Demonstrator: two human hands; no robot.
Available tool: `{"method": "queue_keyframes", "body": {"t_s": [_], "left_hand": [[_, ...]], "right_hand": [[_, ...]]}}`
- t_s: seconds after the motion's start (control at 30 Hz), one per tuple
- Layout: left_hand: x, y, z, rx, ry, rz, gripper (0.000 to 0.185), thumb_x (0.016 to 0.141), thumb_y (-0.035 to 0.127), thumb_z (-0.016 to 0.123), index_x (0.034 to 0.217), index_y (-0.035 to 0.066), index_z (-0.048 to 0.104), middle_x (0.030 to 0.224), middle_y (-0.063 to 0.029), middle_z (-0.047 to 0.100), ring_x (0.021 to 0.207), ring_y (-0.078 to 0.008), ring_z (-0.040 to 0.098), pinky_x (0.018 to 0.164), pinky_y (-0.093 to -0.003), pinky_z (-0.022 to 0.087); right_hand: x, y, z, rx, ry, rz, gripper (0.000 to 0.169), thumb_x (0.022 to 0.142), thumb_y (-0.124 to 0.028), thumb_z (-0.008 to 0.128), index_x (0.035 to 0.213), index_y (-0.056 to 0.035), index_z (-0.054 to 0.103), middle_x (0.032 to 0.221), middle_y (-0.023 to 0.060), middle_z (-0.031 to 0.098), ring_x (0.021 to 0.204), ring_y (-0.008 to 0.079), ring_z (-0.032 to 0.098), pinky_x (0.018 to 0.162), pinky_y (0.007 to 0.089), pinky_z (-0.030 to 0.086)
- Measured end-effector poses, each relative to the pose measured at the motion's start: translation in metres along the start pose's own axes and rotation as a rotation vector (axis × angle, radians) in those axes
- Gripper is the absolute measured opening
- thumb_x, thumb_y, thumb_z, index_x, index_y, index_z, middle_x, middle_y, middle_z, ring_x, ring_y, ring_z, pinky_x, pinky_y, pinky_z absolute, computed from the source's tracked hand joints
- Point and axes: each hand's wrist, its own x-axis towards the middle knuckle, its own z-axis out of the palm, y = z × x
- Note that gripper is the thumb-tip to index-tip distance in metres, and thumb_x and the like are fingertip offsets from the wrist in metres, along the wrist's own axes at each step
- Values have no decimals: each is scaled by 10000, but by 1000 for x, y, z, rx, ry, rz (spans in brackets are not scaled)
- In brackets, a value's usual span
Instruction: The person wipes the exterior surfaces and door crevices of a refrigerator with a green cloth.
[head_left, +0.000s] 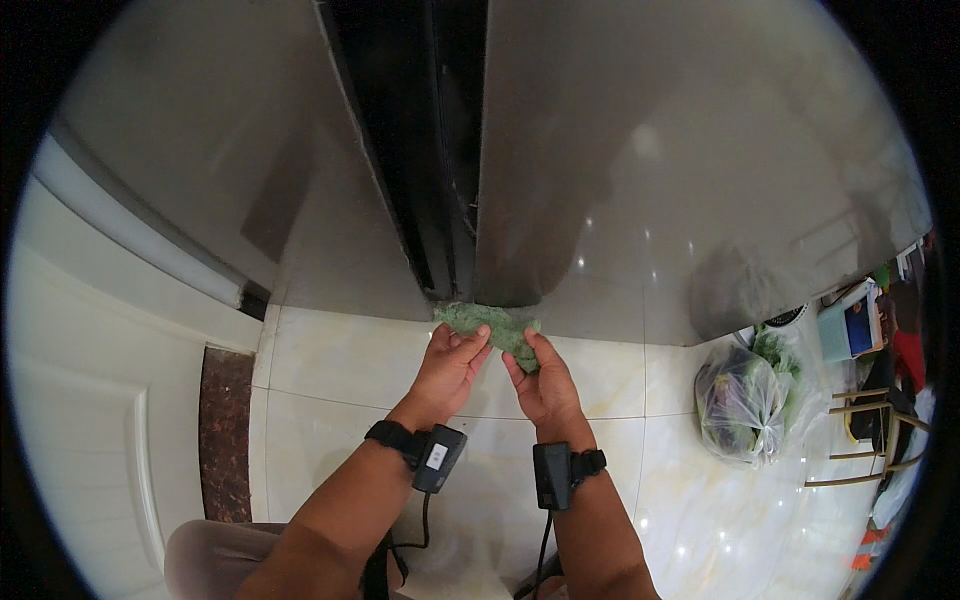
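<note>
Between my two hands a folded green cloth (487, 322) is stretched at the foot of a grey double-door refrigerator (570, 187). My left hand (452, 364) pinches its left part between thumb and fingers. Its right end, which hangs down a little, is gripped by my right hand (544, 375). The cloth's upper edge meets the bottom of the doors, close to the dark gap (420, 150) between them. Whether it touches the inside of the gap I cannot tell. Both wrists carry a black strapped device with a cable.
A clear plastic bag of vegetables (739, 405) rests on the tiled floor (450, 472) to the right. Beyond it stand a metal-legged rack (862, 409) and a light-blue box (836, 334). On the left are a white panelled door (82, 420) and a brown stone threshold (226, 435).
</note>
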Motion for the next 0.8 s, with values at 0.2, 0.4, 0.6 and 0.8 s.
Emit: {"method": "queue_keyframes", "body": {"t_s": [0.2,0.4,0.6,0.8], "left_hand": [[17,1,21,131,165,23,331,905,123,653,1187,113,480,1164,-9,569,1075,-135,543,950,-295,460],[54,-50,-22,178,268,-97,294,904,75,634,1172,112,521,1141,-28,588,1021,-166,585,846,-299,528],[71,-75,-39,174,304,-270,271,866,99,688,1086,42,540,1062,-52,604,930,-176,613,767,-273,571],[21,-64,-19,83,234,-151,228,907,129,645,1107,98,539,1070,-13,606,962,-139,603,840,-274,530]], "right_hand": [[22,-7,10,107,55,27,193,880,-142,659,1040,-49,603,1030,42,623,970,154,599,809,264,545],[63,30,-35,270,121,91,187,894,-134,646,1039,-35,581,1047,48,615,965,171,601,805,253,566],[68,40,-57,190,215,9,162,928,-138,593,1039,-21,576,1065,66,587,989,169,569,814,271,550],[32,29,-45,121,194,-24,150,914,-176,610,1006,-60,581,998,38,618,916,159,605,784,269,557]]}}
